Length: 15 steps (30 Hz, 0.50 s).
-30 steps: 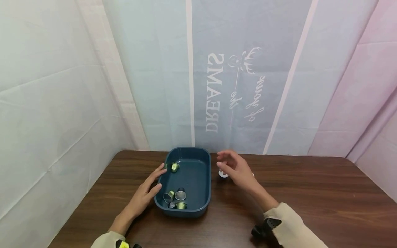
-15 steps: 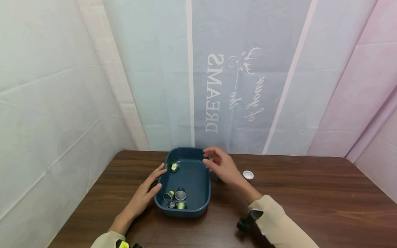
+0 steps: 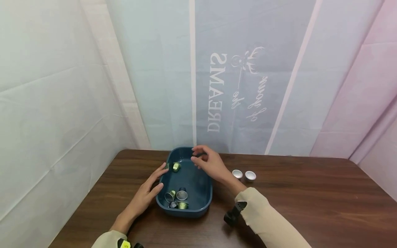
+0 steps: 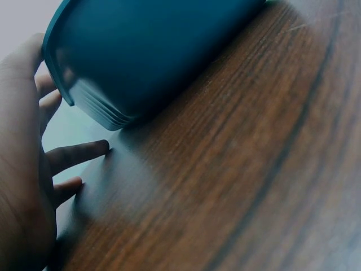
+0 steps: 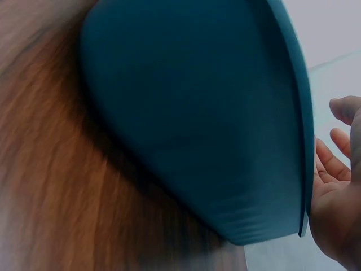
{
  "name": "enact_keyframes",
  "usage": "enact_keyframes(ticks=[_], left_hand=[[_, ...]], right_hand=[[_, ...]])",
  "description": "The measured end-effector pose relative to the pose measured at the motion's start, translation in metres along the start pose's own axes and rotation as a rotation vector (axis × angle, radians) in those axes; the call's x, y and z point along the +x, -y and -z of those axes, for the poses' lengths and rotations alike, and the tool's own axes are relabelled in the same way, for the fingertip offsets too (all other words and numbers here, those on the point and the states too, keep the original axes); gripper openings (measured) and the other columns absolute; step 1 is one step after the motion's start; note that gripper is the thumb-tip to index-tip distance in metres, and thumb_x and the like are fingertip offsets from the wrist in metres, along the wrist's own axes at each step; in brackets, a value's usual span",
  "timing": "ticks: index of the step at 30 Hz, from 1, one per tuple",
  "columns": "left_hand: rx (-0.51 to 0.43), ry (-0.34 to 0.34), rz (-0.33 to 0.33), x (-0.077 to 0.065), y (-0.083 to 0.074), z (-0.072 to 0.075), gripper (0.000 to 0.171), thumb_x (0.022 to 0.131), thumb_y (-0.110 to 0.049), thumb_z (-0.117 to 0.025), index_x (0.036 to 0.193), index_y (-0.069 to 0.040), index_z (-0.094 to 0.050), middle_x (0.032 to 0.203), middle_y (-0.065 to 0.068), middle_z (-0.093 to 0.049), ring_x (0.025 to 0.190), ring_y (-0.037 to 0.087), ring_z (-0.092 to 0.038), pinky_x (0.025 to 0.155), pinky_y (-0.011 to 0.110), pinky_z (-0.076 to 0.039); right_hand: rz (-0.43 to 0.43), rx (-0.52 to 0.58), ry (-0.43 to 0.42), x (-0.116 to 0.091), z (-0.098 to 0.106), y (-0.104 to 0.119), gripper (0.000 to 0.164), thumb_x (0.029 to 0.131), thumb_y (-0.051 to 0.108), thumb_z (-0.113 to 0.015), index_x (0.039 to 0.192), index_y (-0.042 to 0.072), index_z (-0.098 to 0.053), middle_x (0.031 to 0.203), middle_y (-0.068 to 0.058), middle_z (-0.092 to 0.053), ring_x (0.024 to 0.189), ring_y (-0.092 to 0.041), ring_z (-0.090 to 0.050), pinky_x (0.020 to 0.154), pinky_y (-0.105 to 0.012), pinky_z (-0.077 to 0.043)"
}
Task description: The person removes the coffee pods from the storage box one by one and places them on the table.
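Observation:
A dark blue plastic bin [image 3: 196, 186] stands on the table. Along its left rim rests my left hand [image 3: 141, 199], fingers extended, with a green bit partly hidden at the fingertips. In the left wrist view, fingers spread beside the bin's outer wall [image 4: 141, 62]. Over the far right rim hovers my right hand [image 3: 211, 163], its fingers loosely bent and nothing visible between them; the right wrist view shows its thumb [image 5: 344, 110] apart from the fingers. Inside lie a green coffee capsule [image 3: 176, 167] near the back left and several green and dark capsules [image 3: 182, 195] at the front.
Right of the bin, behind my right forearm, two coffee capsules with pale round tops, one nearer the bin [image 3: 237, 174] and one farther right [image 3: 250, 176], sit on the brown wooden table [image 3: 310, 199]. A printed curtain [image 3: 161, 86] hangs behind the table's back edge.
My right hand has moved left from above the capsules on the table to over the bin, uncovering both pale-topped capsules. My left hand has stayed at the rim.

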<state>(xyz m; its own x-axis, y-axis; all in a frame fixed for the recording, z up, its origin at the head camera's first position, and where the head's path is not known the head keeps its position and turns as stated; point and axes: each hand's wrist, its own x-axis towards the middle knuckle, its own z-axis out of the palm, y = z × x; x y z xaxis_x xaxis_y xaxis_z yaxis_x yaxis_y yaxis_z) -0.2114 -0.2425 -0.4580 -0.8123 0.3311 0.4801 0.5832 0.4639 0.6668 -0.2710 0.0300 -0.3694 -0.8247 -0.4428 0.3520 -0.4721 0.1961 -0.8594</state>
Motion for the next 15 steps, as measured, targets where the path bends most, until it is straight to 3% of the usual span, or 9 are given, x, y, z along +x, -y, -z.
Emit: enact_keyframes(ticks=[6,11,15], left_hand=[[-0.025,0.0,0.021,0.001,-0.003,0.0,0.05,0.098,-0.005,-0.048,0.146,-0.015,-0.039,0.157,0.0,-0.023,0.141,0.024,-0.023,0.104,0.058,-0.026],[-0.015,-0.004,0.033,0.002,-0.004,0.001,0.049,0.098,-0.004,-0.048,0.146,-0.015,-0.039,0.156,0.001,-0.023,0.141,0.024,-0.024,0.107,0.049,-0.025],[-0.017,-0.005,0.037,0.002,-0.004,0.0,0.05,0.098,-0.003,-0.047,0.145,-0.016,-0.04,0.156,0.004,-0.024,0.141,0.027,-0.023,0.106,0.055,-0.024]], right_hand=[[-0.005,-0.014,0.001,0.015,-0.009,-0.016,0.035,0.094,0.023,-0.064,0.125,0.01,-0.055,0.112,-0.01,-0.058,0.084,-0.028,-0.065,0.071,-0.035,-0.053],[-0.034,-0.05,0.022,0.022,-0.015,-0.016,0.039,0.093,0.029,-0.064,0.125,0.009,-0.056,0.111,-0.005,-0.058,0.086,-0.031,-0.065,0.07,-0.032,-0.053],[-0.058,-0.083,0.041,0.027,-0.019,-0.016,0.042,0.093,0.031,-0.064,0.127,0.007,-0.055,0.112,-0.004,-0.059,0.086,-0.025,-0.065,0.071,-0.032,-0.053]])
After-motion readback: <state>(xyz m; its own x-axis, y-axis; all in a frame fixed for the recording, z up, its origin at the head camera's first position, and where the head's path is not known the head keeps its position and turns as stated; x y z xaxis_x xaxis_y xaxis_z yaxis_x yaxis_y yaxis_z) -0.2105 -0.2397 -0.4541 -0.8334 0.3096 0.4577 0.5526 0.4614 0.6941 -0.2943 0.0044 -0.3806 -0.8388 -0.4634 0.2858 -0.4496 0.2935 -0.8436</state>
